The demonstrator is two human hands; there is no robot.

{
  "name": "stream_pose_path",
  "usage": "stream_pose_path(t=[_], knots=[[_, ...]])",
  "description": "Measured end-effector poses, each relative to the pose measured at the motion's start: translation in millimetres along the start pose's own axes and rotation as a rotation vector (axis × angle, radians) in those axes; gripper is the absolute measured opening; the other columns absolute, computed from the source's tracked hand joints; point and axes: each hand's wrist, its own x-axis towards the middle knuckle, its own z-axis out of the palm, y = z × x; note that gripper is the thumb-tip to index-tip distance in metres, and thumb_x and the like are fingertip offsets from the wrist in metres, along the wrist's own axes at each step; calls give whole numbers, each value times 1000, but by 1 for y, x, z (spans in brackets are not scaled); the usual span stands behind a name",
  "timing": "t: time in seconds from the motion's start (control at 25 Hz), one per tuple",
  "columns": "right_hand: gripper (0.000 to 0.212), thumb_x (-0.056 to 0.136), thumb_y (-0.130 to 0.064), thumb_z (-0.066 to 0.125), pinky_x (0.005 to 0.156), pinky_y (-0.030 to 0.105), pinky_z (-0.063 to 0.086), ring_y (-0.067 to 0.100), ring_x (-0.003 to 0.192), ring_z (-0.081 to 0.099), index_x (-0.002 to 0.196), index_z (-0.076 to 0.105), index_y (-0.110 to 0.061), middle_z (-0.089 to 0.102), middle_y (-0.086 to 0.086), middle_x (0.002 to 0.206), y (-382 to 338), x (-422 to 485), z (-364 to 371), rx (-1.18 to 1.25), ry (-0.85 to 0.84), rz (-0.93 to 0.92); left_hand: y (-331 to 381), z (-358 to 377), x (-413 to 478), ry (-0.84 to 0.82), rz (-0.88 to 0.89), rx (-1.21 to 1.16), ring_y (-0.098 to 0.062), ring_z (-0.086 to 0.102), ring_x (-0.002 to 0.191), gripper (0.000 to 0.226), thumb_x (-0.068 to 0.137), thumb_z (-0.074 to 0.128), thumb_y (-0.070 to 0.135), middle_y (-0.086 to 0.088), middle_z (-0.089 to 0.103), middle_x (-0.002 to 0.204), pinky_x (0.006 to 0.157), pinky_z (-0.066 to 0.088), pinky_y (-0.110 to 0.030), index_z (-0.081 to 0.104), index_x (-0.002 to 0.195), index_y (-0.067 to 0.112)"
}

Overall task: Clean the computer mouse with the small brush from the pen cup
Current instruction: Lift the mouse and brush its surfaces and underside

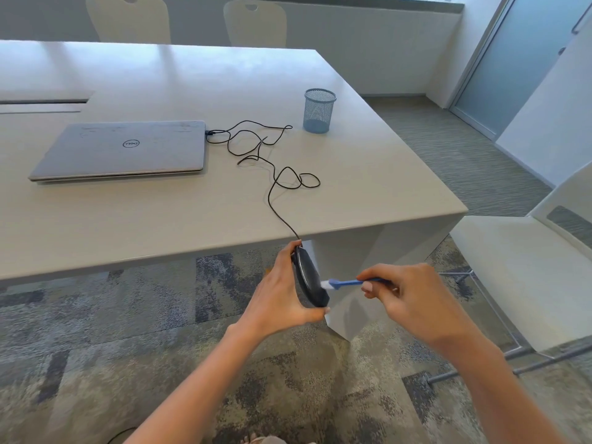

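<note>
Below table edge, one mouse (310, 277) in left hand (282, 296), one brush (346, 282) in right hand (413, 299)

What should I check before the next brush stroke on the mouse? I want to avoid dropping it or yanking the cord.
1. Left hand has a firm grip on the mouse, clear of the table edge: ok.
2. Right hand holds the brush by its blue handle: ok.
3. White bristles touch the mouse surface: ok.
4. Cable has slack, lying in loose loops on the table: ok.
5. Cable end at the laptop is plugged in: cannot tell.
6. Pen cup stands upright, away from the cable loops: ok.
</note>
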Motion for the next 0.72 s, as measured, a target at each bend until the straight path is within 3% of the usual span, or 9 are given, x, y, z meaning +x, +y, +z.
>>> stream_pose_path(t=[0.08,0.16,0.28,0.36,0.52,0.72], knots=[[12,92,-13,68,71,29,62,7,71,75,98,77,-18,77,-6,75,7,5,2,82,56,116,0,1,-2,-3,2,-7,-18,51,120,118,58,79,66,8,40,141,98,49,-42,10,147,33],[10,91,-11,68,66,22,62,4,69,76,93,77,-17,78,-4,71,5,9,8,310,88,198,1,3,-3,4,14,-27,-15,53,113,115,58,82,62,12,42,134,96,49,-43,12,145,33],[8,92,-9,68,59,25,62,17,67,78,93,75,-10,79,5,71,-1,16,17,611,-15,311,2,4,-3,13,29,-60,-15,55,112,112,58,84,55,14,44,132,96,49,-43,15,143,34],[7,92,-7,67,58,27,62,20,65,77,93,74,-5,78,9,70,2,20,20,639,-32,388,0,4,-4,12,25,-81,-18,54,118,113,58,86,54,12,44,136,97,49,-43,15,144,35],[14,91,-7,67,57,23,60,15,61,76,82,73,-17,77,5,66,12,24,16,479,139,411,-6,2,-8,12,21,-80,-18,49,126,115,57,85,60,12,40,143,105,44,-41,12,144,39],[9,92,-8,67,53,22,58,22,65,77,87,75,-10,78,9,69,0,31,23,765,29,363,-4,4,-7,25,20,-79,-14,49,125,113,57,84,61,18,39,141,102,43,-35,13,143,42]])
